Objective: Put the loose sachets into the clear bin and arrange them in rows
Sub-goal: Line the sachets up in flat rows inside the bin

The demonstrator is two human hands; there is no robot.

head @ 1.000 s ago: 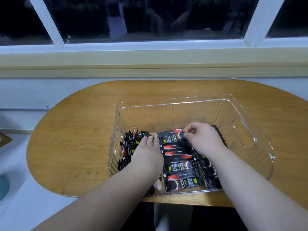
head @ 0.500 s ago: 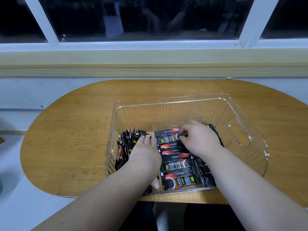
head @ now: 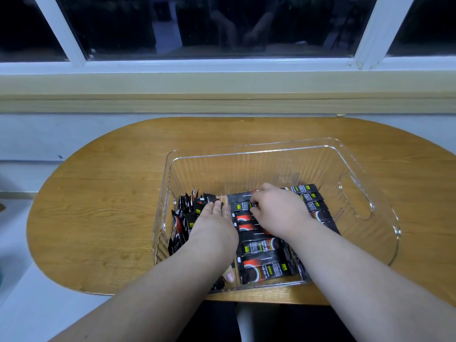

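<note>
A clear plastic bin with ribbed walls sits on the oval brown wooden counter. Both hands are inside it. The left hand lies flat, fingers straight, on a messy pile of black sachets on the left side. The right hand pinches one small black sachet in the tidy flat row of black sachets in the middle.
</note>
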